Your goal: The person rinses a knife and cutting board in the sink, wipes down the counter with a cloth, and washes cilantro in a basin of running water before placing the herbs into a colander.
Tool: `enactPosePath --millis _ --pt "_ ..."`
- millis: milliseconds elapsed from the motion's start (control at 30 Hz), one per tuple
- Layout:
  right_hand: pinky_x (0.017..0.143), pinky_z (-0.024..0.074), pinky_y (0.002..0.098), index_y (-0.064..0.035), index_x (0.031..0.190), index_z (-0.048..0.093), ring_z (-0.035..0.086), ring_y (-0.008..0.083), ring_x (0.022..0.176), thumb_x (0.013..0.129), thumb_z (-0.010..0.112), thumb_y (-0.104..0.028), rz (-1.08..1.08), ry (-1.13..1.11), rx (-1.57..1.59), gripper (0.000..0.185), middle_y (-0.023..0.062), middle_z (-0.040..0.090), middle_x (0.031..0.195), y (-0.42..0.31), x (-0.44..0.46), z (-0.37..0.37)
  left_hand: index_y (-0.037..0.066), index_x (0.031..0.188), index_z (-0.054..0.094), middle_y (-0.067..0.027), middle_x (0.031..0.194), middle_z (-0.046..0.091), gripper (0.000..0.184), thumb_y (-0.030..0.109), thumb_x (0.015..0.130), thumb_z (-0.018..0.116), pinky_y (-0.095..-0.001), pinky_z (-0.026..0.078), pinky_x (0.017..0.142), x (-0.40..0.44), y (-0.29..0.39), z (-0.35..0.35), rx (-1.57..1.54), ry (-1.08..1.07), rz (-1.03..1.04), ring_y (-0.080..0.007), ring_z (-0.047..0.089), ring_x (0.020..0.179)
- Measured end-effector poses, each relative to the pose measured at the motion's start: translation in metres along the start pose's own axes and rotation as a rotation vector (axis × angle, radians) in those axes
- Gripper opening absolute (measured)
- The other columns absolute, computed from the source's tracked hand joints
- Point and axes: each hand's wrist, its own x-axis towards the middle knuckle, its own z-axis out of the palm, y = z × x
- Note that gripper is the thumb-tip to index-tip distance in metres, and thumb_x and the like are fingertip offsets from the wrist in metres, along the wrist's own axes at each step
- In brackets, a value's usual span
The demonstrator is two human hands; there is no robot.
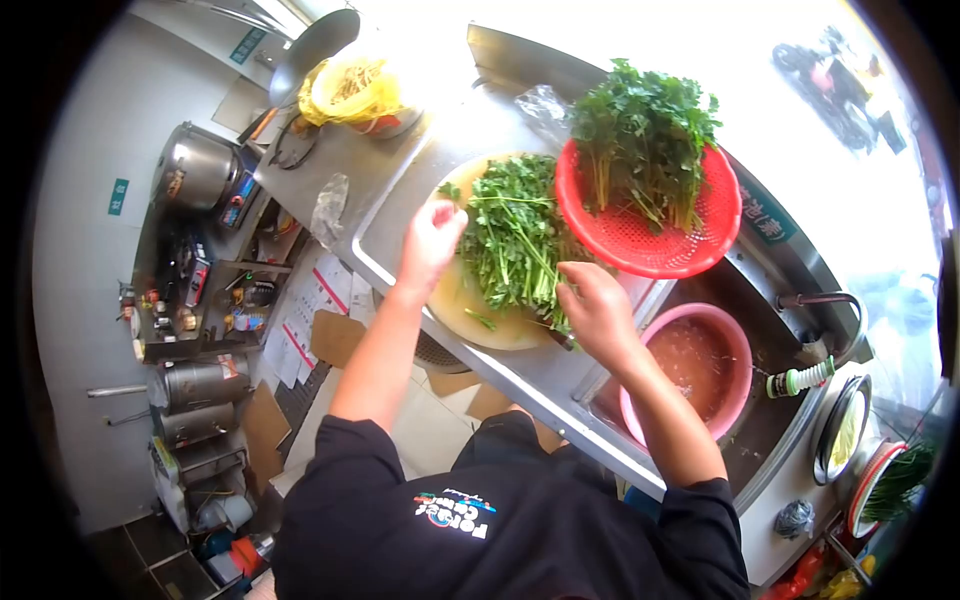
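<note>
A heap of leafy greens that look like coriander [510, 230] covers most of a round cutting board [455, 305]. At the board's left side, my left hand [433, 243] is closed in a pinch, with a small leafy sprig [450, 190] at its fingertips. My right hand [597, 308] has its fingers curled at the heap's right edge, around the end of a long stem. Just below it a dark object, perhaps a knife handle [563, 340], is partly hidden at the board's edge.
A red colander [735, 215] holds upright bunches of greens [645, 140]. In the sink, a pink basin [742, 365] of brownish water stands below a faucet [850, 310]. A yellow-bagged bucket [385, 95] and a wok [315, 50] stand at upper left.
</note>
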Motion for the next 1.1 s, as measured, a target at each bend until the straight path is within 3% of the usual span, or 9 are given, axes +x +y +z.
enactPosePath --millis 133,300,500,667,800,833,900,933,1100 --pt "0.088 0.0501 0.044 0.004 0.123 0.055 0.063 0.0363 0.101 0.085 0.067 -0.014 -0.075 0.069 -0.17 0.044 0.0212 0.066 0.104 -0.002 0.031 0.049 -0.012 0.131 0.048 -0.0261 0.124 0.059 0.071 0.036 0.085 0.073 -0.038 0.044 0.101 -0.006 -0.039 0.006 0.073 0.11 -0.158 -0.0314 0.057 0.118" --pt "0.084 0.0516 0.0429 0.0062 0.128 0.049 0.063 0.0349 0.096 0.082 0.068 -0.025 0.263 -0.221 -0.478 0.059 0.0202 0.066 0.101 -0.011 0.06 0.086 -0.01 0.134 0.044 -0.0249 0.131 0.054 0.077 0.042 0.085 0.073 -0.0378 0.042 0.102 -0.009 -0.019 0.024 -0.214 -0.145 -0.454 -0.0294 0.054 0.121" --pt "0.086 0.0505 0.0485 0.0079 0.125 0.05 0.063 0.0395 0.095 0.078 0.055 -0.007 0.232 -0.203 -0.174 0.05 0.0234 0.066 0.102 -0.024 0.062 0.106 -0.004 0.137 0.042 -0.016 0.129 0.056 0.086 0.055 0.082 0.074 -0.0363 0.047 0.093 -0.004 -0.022 0.033 -0.186 -0.224 -0.505 -0.0248 0.056 0.115" --pt "0.1 0.0471 0.0397 0.0024 0.132 0.048 0.061 0.0313 0.113 0.083 0.046 0.005 0.32 -0.056 0.452 0.049 0.0197 0.062 0.121 -0.001 0.043 0.114 0.001 0.128 0.056 -0.0112 0.115 0.065 0.071 0.05 0.08 0.077 -0.0359 0.048 0.089 0.0 0.003 0.028 -0.202 -0.415 -0.395 -0.0203 0.061 0.105" --pt "0.098 0.0475 0.0347 0.002 0.123 0.056 0.061 0.0261 0.112 0.084 0.043 0.011 0.253 0.095 0.582 0.042 0.015 0.063 0.116 -0.003 0.011 0.109 -0.001 0.113 0.066 -0.0161 0.109 0.069 0.065 0.05 0.076 0.08 -0.0367 0.051 0.086 0.021 -0.039 0.052 -0.003 -0.397 -0.269 -0.0232 0.065 0.099" --pt "0.098 0.0475 0.0347 0.002 0.123 0.056 0.061 0.0261 0.112 0.084 0.043 0.011 0.256 0.094 0.579 0.042 0.015 0.063 0.116 -0.002 0.003 0.107 -0.001 0.113 0.066 -0.0161 0.109 0.069 0.065 0.05 0.076 0.08 -0.0367 0.051 0.086 0.02 -0.038 0.057 -0.006 -0.398 -0.271 -0.0232 0.065 0.099" --pt "0.093 0.0489 0.0349 0.0015 0.113 0.06 0.061 0.0257 0.104 0.083 0.046 0.012 0.147 0.311 0.225 0.035 0.0143 0.062 0.109 0.001 -0.009 0.101 -0.007 0.107 0.067 -0.0236 0.105 0.069 0.073 0.053 0.067 0.082 -0.0383 0.053 0.086 0.015 -0.034 0.068 0.784 -0.134 -0.118 -0.0301 0.068 0.097" --pt "0.087 0.0494 0.0399 0.0007 0.105 0.062 0.06 0.032 0.095 0.079 0.051 0.01 0.116 0.41 0.182 0.03 0.0158 0.06 0.101 0.0 -0.01 0.098 -0.014 0.126 0.047 -0.0276 0.113 0.066 0.099 0.054 0.061 0.079 -0.0401 0.052 0.092 0.011 -0.005 0.063 0.702 -0.266 -0.284 -0.0367 0.065 0.108" --pt "0.095 0.0465 0.0416 0.0023 0.109 0.061 0.059 0.0346 0.103 0.08 0.052 0.005 0.185 0.391 0.092 0.03 0.0179 0.061 0.107 0.015 -0.011 0.088 -0.012 0.112 0.059 -0.0247 0.102 0.07 0.067 0.032 0.063 0.073 -0.0385 0.055 0.084 0.018 -0.004 0.064 0.686 -0.216 -0.331 -0.0296 0.07 0.095"
